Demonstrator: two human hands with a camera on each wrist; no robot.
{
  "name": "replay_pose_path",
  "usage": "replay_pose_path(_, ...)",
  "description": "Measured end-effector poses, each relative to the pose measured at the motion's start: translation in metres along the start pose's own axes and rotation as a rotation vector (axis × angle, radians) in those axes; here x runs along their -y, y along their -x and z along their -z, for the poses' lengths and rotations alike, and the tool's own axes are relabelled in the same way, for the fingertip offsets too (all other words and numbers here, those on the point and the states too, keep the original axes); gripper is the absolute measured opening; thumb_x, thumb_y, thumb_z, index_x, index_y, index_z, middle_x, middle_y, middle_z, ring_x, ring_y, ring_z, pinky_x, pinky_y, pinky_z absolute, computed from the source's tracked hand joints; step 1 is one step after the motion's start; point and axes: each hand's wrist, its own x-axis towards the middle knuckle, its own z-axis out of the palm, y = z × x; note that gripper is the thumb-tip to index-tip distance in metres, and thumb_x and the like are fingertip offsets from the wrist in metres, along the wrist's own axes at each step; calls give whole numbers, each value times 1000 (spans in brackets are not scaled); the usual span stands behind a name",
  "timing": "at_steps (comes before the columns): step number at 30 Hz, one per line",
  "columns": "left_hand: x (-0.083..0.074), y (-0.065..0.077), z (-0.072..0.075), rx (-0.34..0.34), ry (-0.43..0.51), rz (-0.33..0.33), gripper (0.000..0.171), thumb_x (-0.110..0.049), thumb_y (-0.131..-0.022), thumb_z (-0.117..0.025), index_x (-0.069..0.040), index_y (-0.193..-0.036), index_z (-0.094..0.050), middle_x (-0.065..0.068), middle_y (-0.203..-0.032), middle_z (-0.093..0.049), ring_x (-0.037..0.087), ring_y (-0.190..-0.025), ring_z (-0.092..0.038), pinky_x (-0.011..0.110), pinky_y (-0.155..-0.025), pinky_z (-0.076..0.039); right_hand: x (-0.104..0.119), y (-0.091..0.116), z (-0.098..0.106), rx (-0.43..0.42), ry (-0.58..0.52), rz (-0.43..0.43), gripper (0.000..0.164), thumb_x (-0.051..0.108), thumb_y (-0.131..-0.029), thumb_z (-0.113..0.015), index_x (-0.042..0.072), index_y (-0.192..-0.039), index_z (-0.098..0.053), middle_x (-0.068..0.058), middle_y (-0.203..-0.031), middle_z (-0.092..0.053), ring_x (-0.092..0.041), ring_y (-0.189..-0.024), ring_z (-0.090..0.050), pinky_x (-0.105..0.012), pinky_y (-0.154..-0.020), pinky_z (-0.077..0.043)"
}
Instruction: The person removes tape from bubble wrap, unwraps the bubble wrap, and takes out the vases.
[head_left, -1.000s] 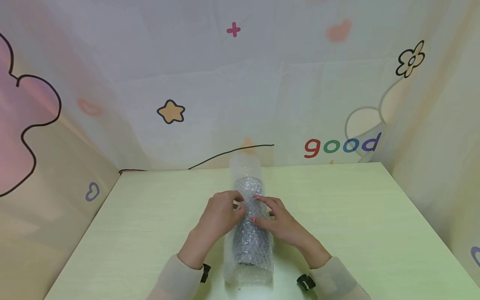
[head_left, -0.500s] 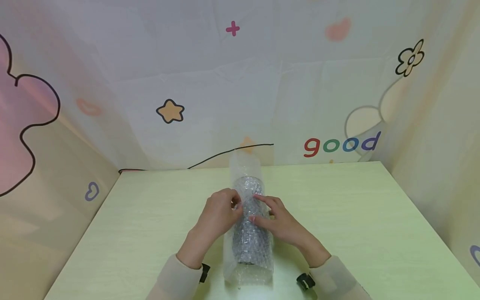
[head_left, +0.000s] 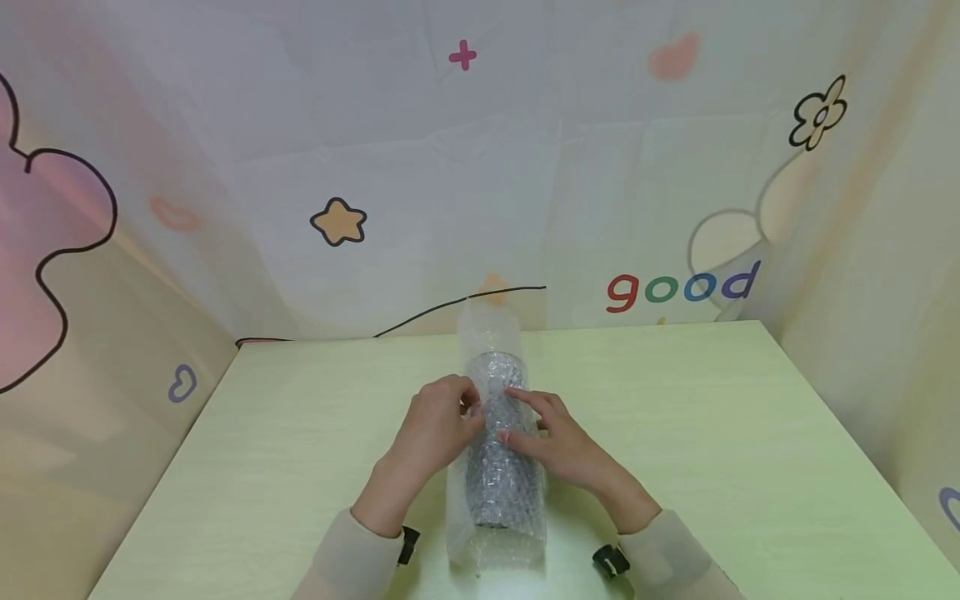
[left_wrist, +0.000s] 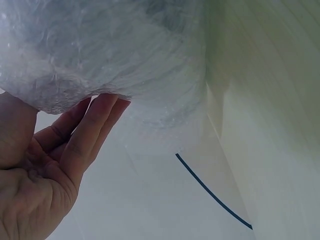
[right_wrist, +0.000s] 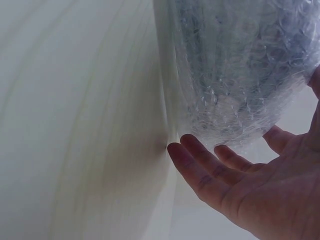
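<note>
A dark grey cylindrical object (head_left: 501, 492) lies lengthwise on the table, wrapped in clear bubble wrap (head_left: 491, 329) that extends past both its ends. My left hand (head_left: 442, 423) is at the left side of the bundle, its thumb and fingertips bent in and pinching the bubble wrap. In the left wrist view, those fingers (left_wrist: 95, 125) meet the wrap's lower edge. My right hand (head_left: 562, 442) rests on the right side, index finger and thumb spread apart on top. The right wrist view shows its other fingers (right_wrist: 207, 172) fairly straight alongside the wrap.
The pale green table (head_left: 712, 433) runs back to a printed cloth backdrop (head_left: 420, 167), with cloth sides at left and right. The wrap's far end reaches the table's back edge. A black wrist band (head_left: 611, 562) shows beside the right sleeve.
My left hand has shifted slightly left, its fingertips drawing back from the top of the bundle toward its left side. The right hand and bundle have stayed in place.
</note>
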Motion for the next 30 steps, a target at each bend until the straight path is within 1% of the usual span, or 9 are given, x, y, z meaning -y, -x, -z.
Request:
replay_pose_path(8,3,0,1,-1,31,16,6,-8,-89,-74,-9,-87,-69,2,-84,-68,13,-70,-57,25,-59,-49,0,-1,-1,1,-5,-3,67,44,-98,-69,34,-158,-41,-14,-162,-30,-47,-136,-47,-60,-100,-53)
replay_pose_path(14,5,0,3,11,36,38,5,-10,-89,-74,-11,-88,-69,1,-87,-71,14,-78,-64,29,-67,-55,1,0,-1,1,-10,-5,68,44,-97,-70,33,-158,-41,-15,-162,-30,-48,-136,-46,-60,-100,-53)
replay_pose_path(18,6,0,5,7,56,55,6,-10,-89,-75,-13,-87,-70,1,-87,-73,17,-83,-68,33,-72,-59,2,0,0,5,-19,-5,68,43,-97,-70,34,-158,-41,-15,-163,-29,-48,-137,-45,-61,-100,-53)
replay_pose_path(21,7,0,7,1,69,53,7,-10,-89,-75,-13,-86,-69,0,-86,-73,17,-83,-70,33,-71,-59,2,0,0,9,-21,8,68,43,-98,-69,35,-158,-40,-16,-163,-28,-48,-138,-44,-62,-103,-50)
replay_pose_path(23,7,1,8,0,74,52,8,-10,-89,-74,-13,-86,-69,0,-85,-73,16,-82,-69,32,-69,-58,2,-1,1,13,-20,27,66,41,-98,-69,36,-158,-41,-15,-163,-29,-45,-141,-42,-62,-108,-46)
replay_pose_path(26,7,1,9,-8,71,48,8,-10,-89,-74,-13,-85,-69,0,-85,-73,16,-81,-68,32,-70,-58,2,-1,1,18,-12,46,62,41,-98,-69,37,-156,-45,-15,-161,-31,-42,-143,-41,-64,-112,-41)
replay_pose_path(28,7,1,10,-12,72,52,7,-10,-90,-74,-13,-85,-69,0,-85,-73,16,-81,-68,33,-71,-58,2,-1,1,18,-7,46,59,41,-98,-69,38,-154,-48,-16,-160,-32,-41,-142,-41,-64,-112,-41)
replay_pose_path(30,7,1,11,-16,71,54,7,-10,-90,-74,-12,-86,-69,1,-85,-73,17,-82,-68,34,-72,-59,2,-1,2,17,2,41,57,41,-99,-68,38,-153,-50,-17,-159,-33,-43,-140,-43,-65,-110,-43)
